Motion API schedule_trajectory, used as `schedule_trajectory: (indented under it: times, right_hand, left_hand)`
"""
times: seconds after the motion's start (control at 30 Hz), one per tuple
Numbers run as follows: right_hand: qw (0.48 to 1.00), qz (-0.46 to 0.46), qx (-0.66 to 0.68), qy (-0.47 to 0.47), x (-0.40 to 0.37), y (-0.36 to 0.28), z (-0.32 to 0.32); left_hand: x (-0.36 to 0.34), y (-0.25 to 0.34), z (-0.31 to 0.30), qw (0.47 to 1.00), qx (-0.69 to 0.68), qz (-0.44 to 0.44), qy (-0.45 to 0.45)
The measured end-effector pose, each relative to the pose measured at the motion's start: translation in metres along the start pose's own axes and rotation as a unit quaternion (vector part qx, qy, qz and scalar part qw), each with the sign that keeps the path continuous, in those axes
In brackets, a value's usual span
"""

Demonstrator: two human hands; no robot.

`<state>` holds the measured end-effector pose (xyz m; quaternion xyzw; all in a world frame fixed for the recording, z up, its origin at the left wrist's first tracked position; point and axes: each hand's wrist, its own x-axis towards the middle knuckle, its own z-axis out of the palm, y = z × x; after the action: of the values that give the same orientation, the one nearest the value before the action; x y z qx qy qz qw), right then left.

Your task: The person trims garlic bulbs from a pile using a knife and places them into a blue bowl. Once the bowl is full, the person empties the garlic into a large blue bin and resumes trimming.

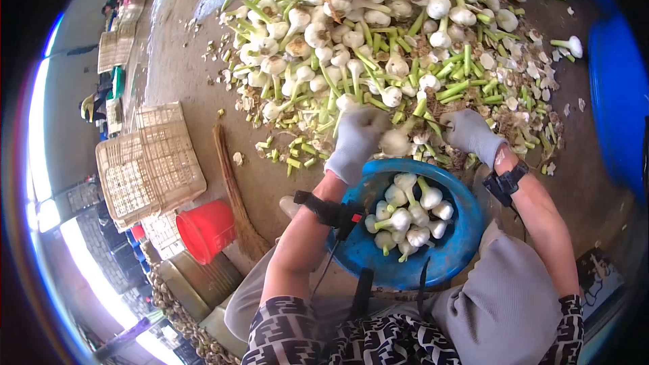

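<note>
The garlic bulb [395, 142] between the curled left hand [359, 140] and bent-fingered right hand [472, 134] (what either grasps, I cannot tell) is best steadied low, limiting bruises.

I take the red bucket [206, 231] as my landmark. From my view, a straw broom [233, 196] lies just right of it, bristles toward me. Pale slatted crates [150, 165] sit above and left of the bucket. Below it, I see a ribbed olive container [197, 285]; well to its right stands a large blue tub [616, 101].
</note>
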<state>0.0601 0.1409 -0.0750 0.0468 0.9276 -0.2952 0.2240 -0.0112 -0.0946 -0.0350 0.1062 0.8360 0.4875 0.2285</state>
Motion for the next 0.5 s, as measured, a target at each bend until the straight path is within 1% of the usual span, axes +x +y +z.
schedule_trajectory:
  times: [0.03,0.07,0.1,0.17,0.2,0.23,0.27,0.3,0.33,0.37,0.43,0.47,0.5]
  right_hand:
    - [0.999,0.037,-0.021,0.003,-0.005,0.005,0.003]
    - [0.991,0.126,0.018,-0.042,-0.005,0.013,0.0]
    - [0.988,0.142,0.051,-0.014,-0.009,0.013,-0.002]
    - [0.975,0.184,0.116,0.053,-0.019,0.016,-0.007]
    - [0.971,0.18,0.141,0.064,-0.013,0.03,0.004]
    - [0.975,0.18,0.124,0.037,-0.011,0.033,0.0]
    - [0.978,0.179,0.108,0.008,-0.008,0.033,-0.002]
    - [0.979,0.178,0.094,-0.022,-0.005,0.032,-0.003]
    - [0.979,0.186,0.073,-0.03,-0.001,0.035,0.001]
    - [0.979,0.188,0.083,-0.017,-0.001,0.038,0.007]
    - [0.975,0.195,0.103,0.01,-0.003,0.04,0.011]
    - [0.971,0.197,0.133,-0.013,-0.006,0.043,0.007]
    - [0.964,0.205,0.169,0.008,-0.008,0.05,0.009]
  left_hand:
    - [0.004,-0.002,0.003,0.999,-0.033,-0.039,0.01]
    - [0.007,-0.004,0.006,0.994,-0.067,-0.081,0.023]
    - [0.003,-0.007,0.009,0.986,-0.102,-0.128,0.038]
    - [-0.002,-0.01,0.019,0.981,-0.118,-0.115,0.1]
    - [-0.003,-0.012,0.022,0.985,-0.072,-0.113,0.107]
    - [-0.005,-0.008,0.026,0.987,-0.027,-0.11,0.114]
    - [-0.007,-0.003,0.032,0.991,0.026,-0.111,0.074]
    - [-0.009,0.014,0.036,0.99,0.081,-0.112,0.033]
    - [-0.01,0.028,0.04,0.985,0.136,-0.11,-0.006]
    - [-0.007,0.035,0.047,0.978,0.137,-0.146,-0.059]
    - [-0.006,0.051,0.064,0.961,0.233,-0.085,-0.119]
    - [-0.003,0.061,0.073,0.945,0.264,-0.104,-0.163]
    - [-0.002,0.062,0.081,0.933,0.305,-0.08,-0.176]
